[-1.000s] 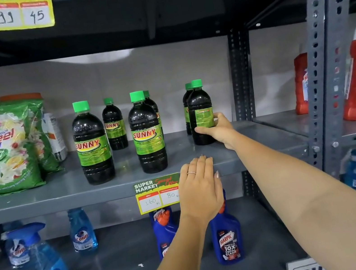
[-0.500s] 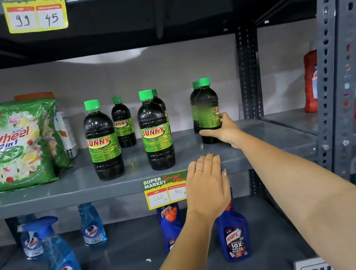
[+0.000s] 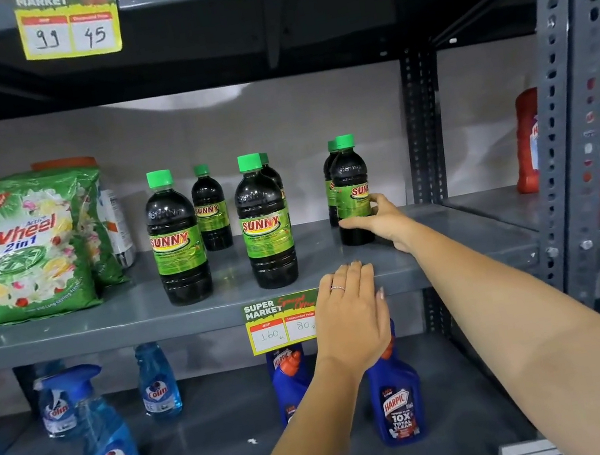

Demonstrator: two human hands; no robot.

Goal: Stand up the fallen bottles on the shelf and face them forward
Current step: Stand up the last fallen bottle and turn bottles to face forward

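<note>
While my right hand (image 3: 381, 219) is wrapping the rightmost bottle (image 3: 352, 194) low down near the shelf's (image 3: 106, 321) right end, label half-turned, it's probably heavy-ish and slick. Left hand (image 3: 352, 318) is resting flat, holding nothing, on the front edge.

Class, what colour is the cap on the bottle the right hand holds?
Bright green cap, clearest in the head view.

You have open shelf (image 3: 452, 236) at centre right of the frame, between the right bottle (image 3: 352, 194) and the upright post (image 3: 422, 125). At centre, two front bottles (image 3: 176, 237) (image 3: 264, 221) block the rear ones; detergent bags (image 3: 33, 246) fill the left.
</note>
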